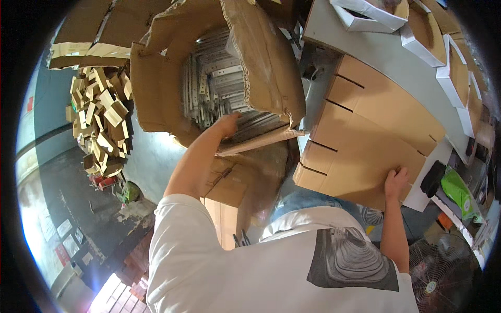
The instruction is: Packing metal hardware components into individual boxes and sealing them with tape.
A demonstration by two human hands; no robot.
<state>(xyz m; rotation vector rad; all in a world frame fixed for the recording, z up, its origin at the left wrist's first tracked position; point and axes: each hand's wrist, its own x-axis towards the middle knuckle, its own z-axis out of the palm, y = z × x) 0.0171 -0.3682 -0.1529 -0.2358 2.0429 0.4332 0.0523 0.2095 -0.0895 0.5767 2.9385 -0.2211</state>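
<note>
Daylight floods in from the lower left, blowing the floor (pixel 112 292) there out to white glare, while the right side sits dimmer. The fisheye lens bends straight edges toward a black rim. The centre is fairly sharp; the margins go soft and smeared.

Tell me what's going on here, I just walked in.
A person in a white T-shirt leans over a big, torn cardboard box filled with flat grey metal strips. The left hand reaches into the box, onto the strips. The right hand rests on the near edge of a flat, slotted cardboard sheet lying on the grey worktable. Folded white-and-brown cartons line the table's far side, and a heap of small cardboard offcuts lies on the floor to the left.
</note>
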